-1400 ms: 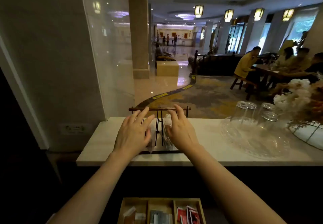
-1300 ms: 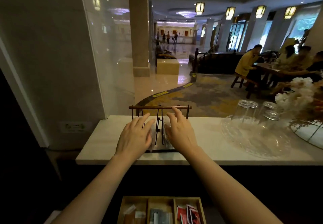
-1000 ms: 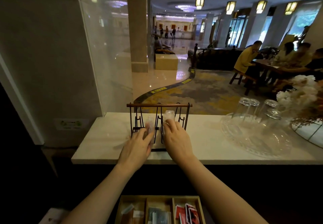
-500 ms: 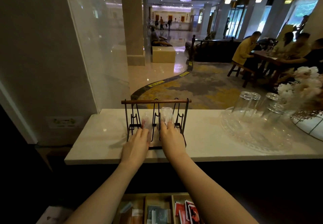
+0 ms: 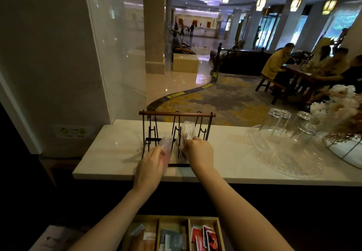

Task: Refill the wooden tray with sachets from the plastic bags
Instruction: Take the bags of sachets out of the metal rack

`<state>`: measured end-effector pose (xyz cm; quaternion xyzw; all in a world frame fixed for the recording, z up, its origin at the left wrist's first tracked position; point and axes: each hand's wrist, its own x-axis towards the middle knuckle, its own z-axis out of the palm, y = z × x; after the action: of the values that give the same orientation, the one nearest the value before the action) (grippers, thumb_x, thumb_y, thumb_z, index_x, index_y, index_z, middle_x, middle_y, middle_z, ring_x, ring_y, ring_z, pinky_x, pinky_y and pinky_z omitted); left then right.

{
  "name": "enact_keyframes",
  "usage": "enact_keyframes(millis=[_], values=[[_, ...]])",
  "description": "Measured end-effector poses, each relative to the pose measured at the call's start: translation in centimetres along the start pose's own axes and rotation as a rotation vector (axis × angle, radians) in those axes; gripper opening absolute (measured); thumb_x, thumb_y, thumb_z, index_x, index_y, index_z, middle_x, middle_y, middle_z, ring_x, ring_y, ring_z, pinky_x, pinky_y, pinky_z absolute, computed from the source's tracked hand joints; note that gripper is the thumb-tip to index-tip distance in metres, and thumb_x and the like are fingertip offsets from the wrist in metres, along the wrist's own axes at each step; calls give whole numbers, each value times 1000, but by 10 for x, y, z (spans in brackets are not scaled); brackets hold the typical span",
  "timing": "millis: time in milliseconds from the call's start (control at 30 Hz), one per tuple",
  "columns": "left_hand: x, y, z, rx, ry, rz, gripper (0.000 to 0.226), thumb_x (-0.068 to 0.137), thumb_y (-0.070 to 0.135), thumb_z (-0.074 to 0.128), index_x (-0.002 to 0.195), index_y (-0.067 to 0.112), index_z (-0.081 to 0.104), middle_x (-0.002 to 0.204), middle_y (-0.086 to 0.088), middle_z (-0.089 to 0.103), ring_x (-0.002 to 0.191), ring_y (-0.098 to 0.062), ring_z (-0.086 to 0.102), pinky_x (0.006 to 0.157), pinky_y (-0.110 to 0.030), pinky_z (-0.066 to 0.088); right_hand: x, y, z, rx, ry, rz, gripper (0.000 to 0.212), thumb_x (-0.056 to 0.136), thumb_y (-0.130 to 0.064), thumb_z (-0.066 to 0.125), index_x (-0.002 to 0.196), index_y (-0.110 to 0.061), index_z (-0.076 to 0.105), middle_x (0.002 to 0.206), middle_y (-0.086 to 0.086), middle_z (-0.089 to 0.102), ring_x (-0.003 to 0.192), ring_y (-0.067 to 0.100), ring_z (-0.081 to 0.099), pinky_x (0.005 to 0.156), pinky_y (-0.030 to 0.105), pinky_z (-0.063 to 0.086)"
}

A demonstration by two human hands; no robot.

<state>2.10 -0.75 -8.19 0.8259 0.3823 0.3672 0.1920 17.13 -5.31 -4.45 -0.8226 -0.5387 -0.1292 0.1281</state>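
Observation:
A black wire rack [image 5: 207, 127] with a wooden top bar stands on the white counter [image 5: 109, 152]. My left hand [image 5: 150, 167] grips a clear plastic bag [image 5: 166, 143] at the rack's front, the bag blurred. My right hand [image 5: 199, 152] is closed on a second clear plastic bag [image 5: 188, 129] that stands upright in the rack. Below the counter, at the bottom edge, sits the wooden tray [image 5: 219, 231] with three compartments of sachets: pale ones on the left, grey-green ones in the middle, red and white ones [image 5: 203, 237] on the right.
A clear glass platter [image 5: 284, 152] with several upturned glasses [image 5: 274, 121] sits right of the rack. White flowers in a wire basket [image 5: 344, 113] stand at the far right. A glass panel rises at the left. People sit at a table beyond the counter.
Both hands slid back from flat over the rack to its front and closed on the two bags. The left hand has now drawn its bag lower, toward me.

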Motion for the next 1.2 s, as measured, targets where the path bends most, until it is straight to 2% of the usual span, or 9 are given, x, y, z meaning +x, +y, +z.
enact_keyframes(millis=[67,200,367,667,800,933,1000,1100,1200], values=[[-10,-1,-1,-154,57,-174,18,94,14,47,109,19,55,109,4,56,92,-15,60,69,-35,59,0,0,3,32,19,-3,21,83,-16,63,102,-9,69,92,7,69,78,25,64,65,31,49],[-30,-17,-1,-602,163,-532,41,91,2,50,126,21,43,127,-10,54,99,-27,62,75,-48,59,-2,0,10,165,37,10,20,84,-11,64,103,-4,66,99,10,66,90,27,61,70,31,49],[-49,-13,2,-1093,100,-836,37,90,11,57,125,16,46,119,-10,55,101,-29,61,70,-37,55,-3,2,11,295,27,38,21,83,-14,68,101,-5,67,100,10,63,91,25,60,76,28,51],[-31,3,-1,-1150,-298,-976,43,84,5,64,125,1,51,108,-15,66,97,-29,65,77,-38,55,-14,5,-19,482,38,59,19,87,-25,62,73,-20,51,84,-3,53,82,13,48,73,24,41],[-28,4,-3,-1171,-352,-1006,49,80,0,66,127,2,50,112,-20,64,100,-34,65,78,-41,56,-29,10,-32,801,-3,175,12,91,-20,57,82,-15,53,93,2,54,80,11,52,69,18,43],[-32,3,-3,-1238,-401,-974,55,82,-2,61,133,14,48,117,-20,65,104,-38,66,86,-47,54,-44,18,-46,1312,-84,465,15,94,-24,51,88,-11,53,96,10,64,86,25,65,77,42,56],[-37,6,-3,-1267,-456,-950,52,82,-3,60,129,17,51,117,-20,66,104,-38,66,88,-47,54,-50,19,-50,1498,-102,544,17,94,-24,51,91,-8,52,96,12,68,78,23,67,69,42,57],[-49,9,-3,-1274,-518,-939,52,76,-2,64,126,9,54,114,-21,68,101,-37,67,82,-44,56,-58,16,-47,1694,-112,630,18,98,-20,44,91,-5,52,98,13,71,72,20,66,58,32,55],[-58,6,-4,-1361,-537,-938,49,77,-8,59,124,7,55,110,-24,67,91,-37,70,72,-43,60,-63,10,-37,1745,-147,719,25,99,-22,45,103,-1,57,92,14,69,77,25,67,71,43,56]])
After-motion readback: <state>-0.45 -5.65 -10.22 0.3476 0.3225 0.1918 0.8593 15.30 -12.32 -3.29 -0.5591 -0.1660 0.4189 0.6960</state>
